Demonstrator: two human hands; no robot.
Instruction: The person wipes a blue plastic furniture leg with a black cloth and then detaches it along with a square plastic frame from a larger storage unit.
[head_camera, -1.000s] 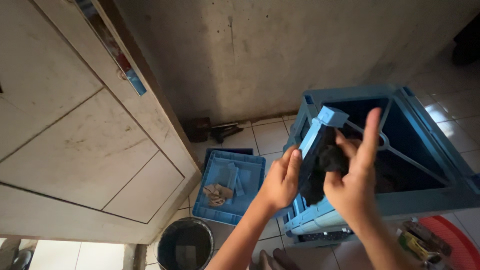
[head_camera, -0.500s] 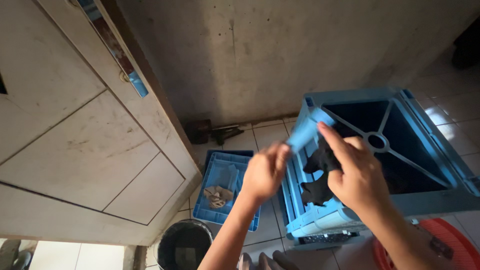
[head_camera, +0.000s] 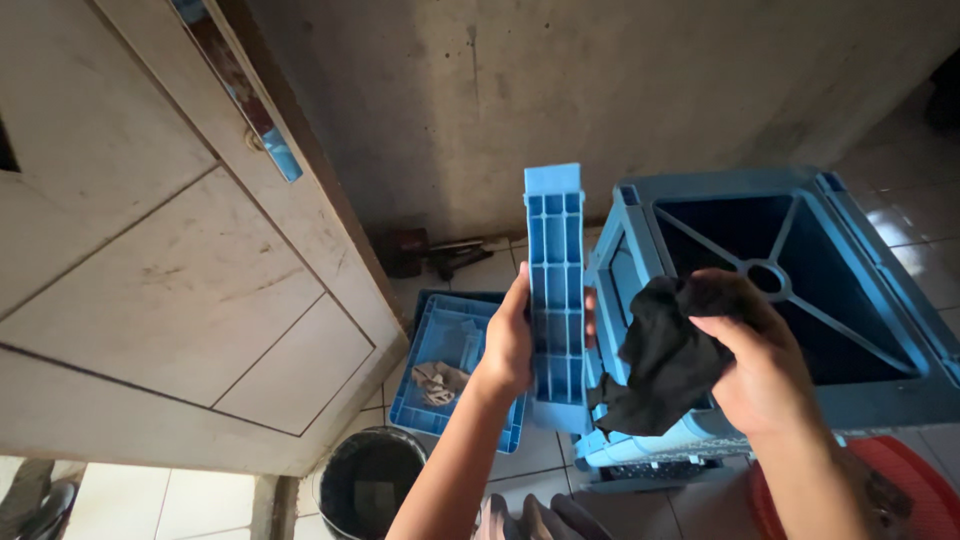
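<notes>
The left hand (head_camera: 512, 345) is wrapped around the lower half of a long blue ribbed plastic panel (head_camera: 556, 290), fingers curled over its edge, holding it upright with its long axis running nearly straight up and its ribbed face toward the camera. Just to its right, the right hand (head_camera: 765, 365) is closed on a bunched black cloth (head_camera: 665, 360), which hangs against the near left rim of a large blue crate frame (head_camera: 880, 330). The panel's lower end sits just beside the crate's corner; above it is open space before the grey wall (head_camera: 600, 90). Below left, on the tiled floor, lie a shallow blue tray (head_camera: 450, 330) and a dark bucket (head_camera: 368, 485).
</notes>
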